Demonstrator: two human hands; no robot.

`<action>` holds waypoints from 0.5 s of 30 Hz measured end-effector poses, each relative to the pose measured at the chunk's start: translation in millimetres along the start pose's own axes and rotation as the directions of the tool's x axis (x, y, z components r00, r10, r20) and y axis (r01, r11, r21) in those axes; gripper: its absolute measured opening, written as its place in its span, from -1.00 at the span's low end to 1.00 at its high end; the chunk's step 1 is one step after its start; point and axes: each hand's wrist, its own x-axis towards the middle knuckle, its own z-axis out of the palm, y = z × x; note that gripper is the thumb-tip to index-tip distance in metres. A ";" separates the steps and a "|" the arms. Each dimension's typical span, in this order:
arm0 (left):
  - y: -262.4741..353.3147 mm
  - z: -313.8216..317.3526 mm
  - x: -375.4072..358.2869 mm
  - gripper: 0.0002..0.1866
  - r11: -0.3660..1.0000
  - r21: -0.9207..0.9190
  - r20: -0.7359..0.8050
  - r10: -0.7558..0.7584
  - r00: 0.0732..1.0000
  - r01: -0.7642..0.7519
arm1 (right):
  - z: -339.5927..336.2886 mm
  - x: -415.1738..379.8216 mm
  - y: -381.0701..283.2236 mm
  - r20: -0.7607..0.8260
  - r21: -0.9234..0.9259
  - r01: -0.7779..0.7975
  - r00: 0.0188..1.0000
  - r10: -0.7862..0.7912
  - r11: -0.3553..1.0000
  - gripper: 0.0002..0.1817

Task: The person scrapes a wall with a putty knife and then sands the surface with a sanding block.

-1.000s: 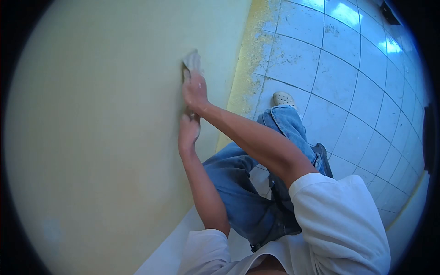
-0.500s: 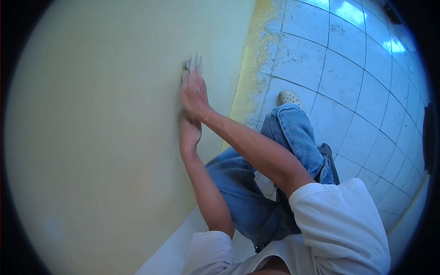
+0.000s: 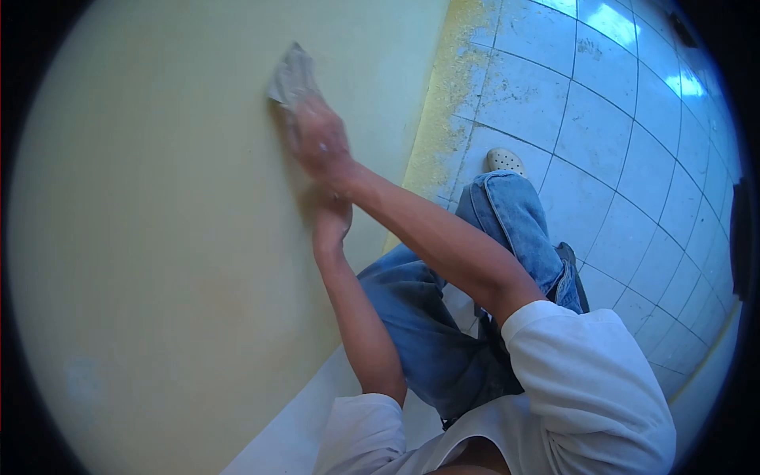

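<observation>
A pale yellow wall [image 3: 182,198] fills the left side of the view. My right hand [image 3: 321,138], blurred by motion, presses a folded grey sheet [image 3: 294,73], which looks like sandpaper, against it. The sheet sticks out past the fingers, and pale dust marks the back of the hand. Just below it, my left hand [image 3: 332,215] is close to the wall, partly behind my right wrist. Its fingers are hidden, so whether it touches the sheet cannot be seen.
White floor tiles [image 3: 586,146] lie to the right, with yellowish dust and crumbs [image 3: 443,119] along the wall's base. A beige clog [image 3: 505,161] is on my foot beside my bent, jeans-covered knee [image 3: 507,210]. A dark object [image 3: 742,237] stands at the far right edge.
My right hand and the sheet have moved up and left along the wall, and more of the sheet now shows. My left hand has shifted only slightly.
</observation>
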 end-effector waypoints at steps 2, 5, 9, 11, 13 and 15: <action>23.2 -3.2 -8.8 -0.56 0.991 0.070 -0.038 -0.114 0.993 0.116 | 1.3 -23.3 32.8 -0.030 -0.055 -0.164 0.986 0.162 0.985 -0.39; 6.3 -2.4 1.8 -0.54 0.999 -0.032 -0.037 -0.015 0.999 0.014 | 4.6 -17.8 27.2 -0.093 -0.054 -0.182 0.980 0.176 0.982 -0.43; 6.7 0.1 -7.7 -0.56 0.989 0.060 -0.008 -0.131 0.991 0.132 | -0.7 1.1 6.3 -0.060 -0.042 0.036 0.997 -0.038 0.998 -0.42; 35.7 -4.9 -7.6 -0.56 0.944 0.168 0.034 -0.294 0.955 0.285 | -5.8 -12.2 29.8 -0.064 -0.111 -0.061 0.996 0.054 0.992 -0.40; 9.1 -2.8 1.5 -0.55 0.992 0.113 0.077 -0.072 0.994 0.063 | 0.2 -14.8 25.9 -0.145 -0.152 -0.062 0.989 0.040 0.986 -0.40; -13.9 0.8 10.8 -0.54 0.997 0.065 0.078 0.047 0.996 -0.052 | 3.4 -10.2 19.3 -0.125 -0.120 -0.029 0.992 0.014 0.992 -0.40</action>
